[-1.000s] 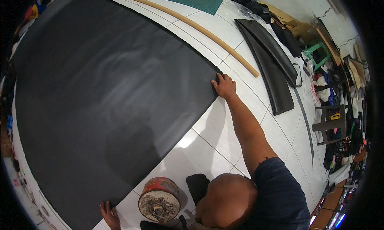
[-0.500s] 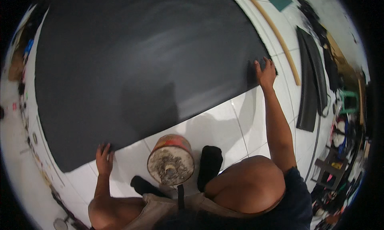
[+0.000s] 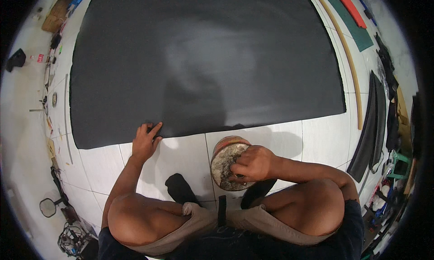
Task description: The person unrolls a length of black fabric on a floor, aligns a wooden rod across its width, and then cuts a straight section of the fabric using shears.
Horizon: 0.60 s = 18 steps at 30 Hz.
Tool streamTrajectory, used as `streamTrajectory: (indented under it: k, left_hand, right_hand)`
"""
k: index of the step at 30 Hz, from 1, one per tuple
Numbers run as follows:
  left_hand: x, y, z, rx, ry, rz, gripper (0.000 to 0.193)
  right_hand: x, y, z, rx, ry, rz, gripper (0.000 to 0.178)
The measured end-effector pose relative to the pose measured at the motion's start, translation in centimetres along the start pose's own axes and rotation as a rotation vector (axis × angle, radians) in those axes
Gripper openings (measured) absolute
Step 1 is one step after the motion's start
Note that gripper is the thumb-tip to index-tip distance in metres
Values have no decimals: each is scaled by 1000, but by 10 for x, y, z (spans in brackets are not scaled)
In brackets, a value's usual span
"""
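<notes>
A large black sheet, smooth like leatherette, lies flat on the floor in front of me. My left hand rests at its near edge, fingers spread over the material and thumb apart. Between my feet stands a round can with reddish sides, its top filled with something grey and rough like cement. My right hand is closed at the middle of that top, where its curled fingers hide the small central knob. The black sheet has no contact with my right hand.
White floor tiles surround the sheet. To the right lie a long wooden strip, a folded black piece, a green sheet and a red strip. A green stool and clutter line the right wall.
My right hand has left the sheet's right corner and closed on the can's top. My left hand has moved right along the near edge. The view has shifted, too.
</notes>
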State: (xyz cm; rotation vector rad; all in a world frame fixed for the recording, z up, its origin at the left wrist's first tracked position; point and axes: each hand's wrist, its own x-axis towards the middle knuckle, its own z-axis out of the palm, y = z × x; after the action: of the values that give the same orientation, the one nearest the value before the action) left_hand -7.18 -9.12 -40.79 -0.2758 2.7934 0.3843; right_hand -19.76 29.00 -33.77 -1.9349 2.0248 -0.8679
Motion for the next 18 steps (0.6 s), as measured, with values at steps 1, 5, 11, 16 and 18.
streamTrajectory:
  k: [1,5,11,16,18]
  left_hand:
    - [0,-1,-1,-22,-19,-11,59]
    - [-2,-5,-5,-42,-1,-67,56]
    - [13,1,-12,-62,-127,-141,67]
    - [18,0,-15,8,-153,-133,80]
    - [22,-3,-15,21,-157,-117,83]
  right_hand:
    - [0,-3,-1,15,33,38,27]
    - [7,1,-9,-13,149,179,28]
    - [25,21,-41,-74,404,362,25]
    - [50,54,-43,-211,417,353,27]
    - [55,73,-44,-261,399,365,27]
